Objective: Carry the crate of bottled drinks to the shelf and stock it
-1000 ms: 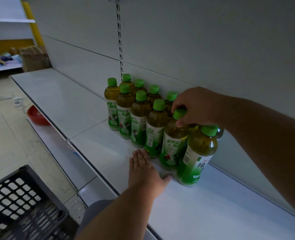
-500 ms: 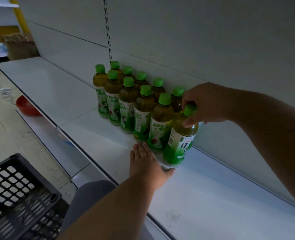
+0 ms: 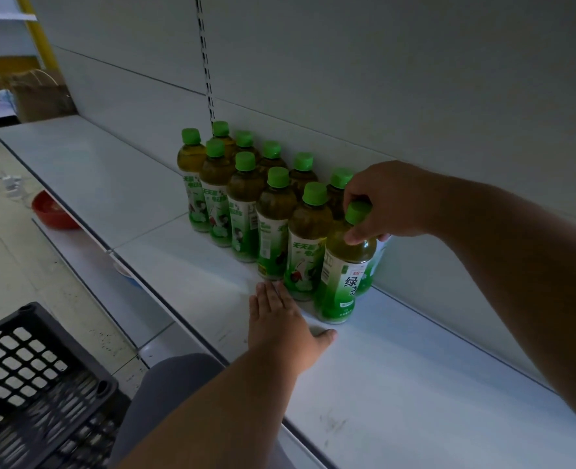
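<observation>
The right hand (image 3: 391, 201) is reached over the white shelf (image 3: 398, 384), and its fingers (image 3: 356, 236) are curled around the green cap of the nearest bottle (image 3: 342, 272), so this bottle is gripped at its top. The bottle is seen upright on the shelf, at the near end of the front row, just beside the next bottle on its left. Behind it one more bottle is partly hidden by the hand, and only a piece of its label is seen. The other bottles (image 3: 246, 198) are arranged in two rows that run along the grey back panel (image 3: 381, 79) of the shelf; all are closed with green caps and filled with a dark yellow-green drink, and white and green labels are carried on them. The left hand (image 3: 281, 328) is laid flat on the shelf in front of the rows, with the palm down, the fingers straight and together and the thumb spread to the side; nothing is held by it, and its fingertips are very near the base of a front-row bottle. Whether this bottle is touched cannot be told. The black plastic crate (image 3: 32, 384) is seen at the lower left, below the shelf edge, well apart from the bottles. A red bowl (image 3: 51, 209) is seen on the floor further to the left.
</observation>
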{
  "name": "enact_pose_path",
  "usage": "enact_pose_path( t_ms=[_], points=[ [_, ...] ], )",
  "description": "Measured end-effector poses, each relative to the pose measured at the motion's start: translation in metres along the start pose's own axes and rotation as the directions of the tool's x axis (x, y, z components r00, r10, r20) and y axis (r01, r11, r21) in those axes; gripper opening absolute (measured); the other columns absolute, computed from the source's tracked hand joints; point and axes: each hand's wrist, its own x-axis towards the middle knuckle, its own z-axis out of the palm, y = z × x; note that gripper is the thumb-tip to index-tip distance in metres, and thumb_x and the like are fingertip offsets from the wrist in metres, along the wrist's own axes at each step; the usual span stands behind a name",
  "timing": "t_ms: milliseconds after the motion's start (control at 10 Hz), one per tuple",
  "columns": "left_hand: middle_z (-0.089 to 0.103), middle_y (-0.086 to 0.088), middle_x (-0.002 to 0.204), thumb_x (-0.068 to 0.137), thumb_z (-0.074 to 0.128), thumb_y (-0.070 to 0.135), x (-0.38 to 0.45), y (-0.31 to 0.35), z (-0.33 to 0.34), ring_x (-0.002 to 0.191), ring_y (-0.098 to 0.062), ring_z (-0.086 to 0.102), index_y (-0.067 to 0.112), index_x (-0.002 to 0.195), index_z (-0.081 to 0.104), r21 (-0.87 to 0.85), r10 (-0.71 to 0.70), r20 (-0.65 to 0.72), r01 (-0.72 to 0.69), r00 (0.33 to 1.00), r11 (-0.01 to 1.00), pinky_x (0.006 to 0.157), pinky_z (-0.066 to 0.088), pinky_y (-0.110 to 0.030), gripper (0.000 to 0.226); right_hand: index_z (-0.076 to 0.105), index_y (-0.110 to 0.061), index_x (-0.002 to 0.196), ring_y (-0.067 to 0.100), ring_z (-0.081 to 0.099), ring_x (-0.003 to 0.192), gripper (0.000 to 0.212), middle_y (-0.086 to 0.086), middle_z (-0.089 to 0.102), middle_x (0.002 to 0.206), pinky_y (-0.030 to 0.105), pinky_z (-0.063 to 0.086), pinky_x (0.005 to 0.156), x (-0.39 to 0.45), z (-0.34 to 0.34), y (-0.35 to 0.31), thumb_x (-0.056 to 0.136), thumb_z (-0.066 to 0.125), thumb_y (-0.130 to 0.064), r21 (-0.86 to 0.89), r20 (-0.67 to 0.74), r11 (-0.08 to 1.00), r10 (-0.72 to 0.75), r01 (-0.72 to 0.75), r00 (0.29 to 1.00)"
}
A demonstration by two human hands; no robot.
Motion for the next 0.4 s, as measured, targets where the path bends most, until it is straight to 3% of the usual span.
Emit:
enact_pose_path(
  t_ms=[100, 200, 300, 400],
  points=[
    [-0.010, -0.024, 0.165, 0.078, 0.046, 0.085, 0.000, 0.000, -0.001, 0.153, -0.034, -0.008, -0.006, 0.152, -0.016, 0.002, 0.008, -0.003, -0.008, 1.000, 1.000, 0.124, -0.003, -0.043, 0.133, 0.065, -0.023, 0.093, 0.003, 0.067, 0.049, 0.034, -0.001, 0.068, 0.088, 0.023, 0.048, 0.056, -0.003, -0.001, -0.002, 0.071, 0.085, -0.040, -0.014, -0.010, 1.000, -0.001, 0.001, 1.000],
    [-0.006, -0.022, 0.166, 0.077, 0.048, 0.084, -0.004, -0.001, -0.004, 0.154, -0.033, -0.006, -0.004, 0.154, -0.012, -0.037, 0.021, -0.042, -0.023, 0.999, 0.999, 0.125, -0.002, -0.042, 0.132, 0.063, -0.021, 0.104, 0.009, 0.067, 0.061, 0.045, -0.004, 0.065, 0.087, 0.024, 0.042, 0.058, -0.008, -0.002, -0.007, 0.072, 0.083, -0.044, -0.076, -0.013, 0.997, 0.013, -0.014, 1.000],
    [-0.005, -0.021, 0.166, 0.079, 0.049, 0.082, -0.008, -0.010, -0.009, 0.154, -0.031, -0.004, -0.001, 0.156, -0.010, -0.086, 0.011, -0.056, -0.016, 0.998, 0.996, 0.125, -0.001, -0.042, 0.128, 0.056, -0.022, 0.118, 0.017, 0.052, 0.086, 0.062, -0.003, 0.053, 0.095, 0.030, 0.039, 0.069, -0.014, -0.009, -0.015, 0.070, 0.079, -0.055, -0.201, -0.128, 0.979, 0.010, -0.036, 0.992],
    [-0.004, -0.017, 0.167, 0.083, 0.051, 0.077, -0.020, -0.027, -0.029, 0.155, -0.028, -0.004, 0.002, 0.157, -0.008, -0.087, 0.026, -0.080, -0.033, 0.996, 0.996, 0.125, -0.001, -0.039, 0.121, 0.051, -0.025, 0.124, 0.017, 0.042, 0.091, 0.061, -0.001, 0.042, 0.101, 0.031, 0.038, 0.074, -0.018, -0.007, -0.032, 0.077, 0.072, -0.057, -0.238, -0.263, 0.971, -0.029, -0.035, 0.964]
  ],
)
